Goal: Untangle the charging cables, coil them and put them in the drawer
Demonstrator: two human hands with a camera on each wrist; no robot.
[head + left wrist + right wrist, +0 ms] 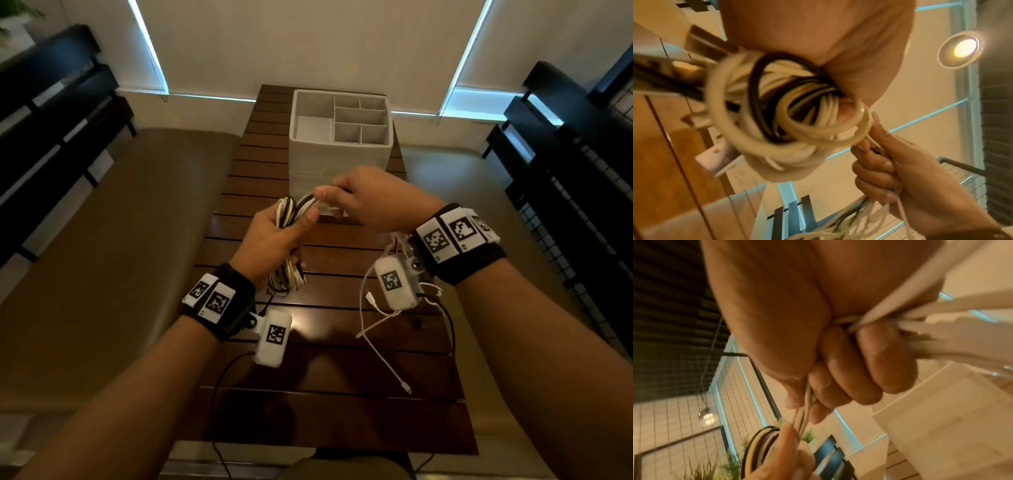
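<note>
Dim room, blinds down, dark slatted wooden desk (342, 370) running away from the person, white divided organiser box (339, 137) at its far end, every compartment in view bare. Step in hand, as I read it: coiling. Left hand (274, 240) has its grip wrapped around a bundle of white and black cables (287, 246), fingers and thumb curled round the middle, loops sticking out above the fist and hanging below it, clear of the desk. Left wrist view confirms stacked white and dark loops, blurred. Right hand (366, 202) grips the loose strands coming off the top of the bundle, thumb and forefinger pinching them just beside the left thumb, other fingers curled round the rest; right wrist view shows several white strands running through the closed fist. Both hands raised over mid-desk, almost touching, forearms angled in, right wrist a bit higher and further out. Loose white cable tail (383, 356) trails from under the right wrist across the desk, connector end lying near the front right. Thin black lead (219, 394) on the desk front looks like wrist-camera wiring, can't say for sure. Cables appear bundled together, not separated. Next move likely needs: feed the remaining slack round the bundle, keep tension with the left grip so loops don't spring, then carry to the box. Risk: trailing tail snagging on the right wrist unit.
</note>
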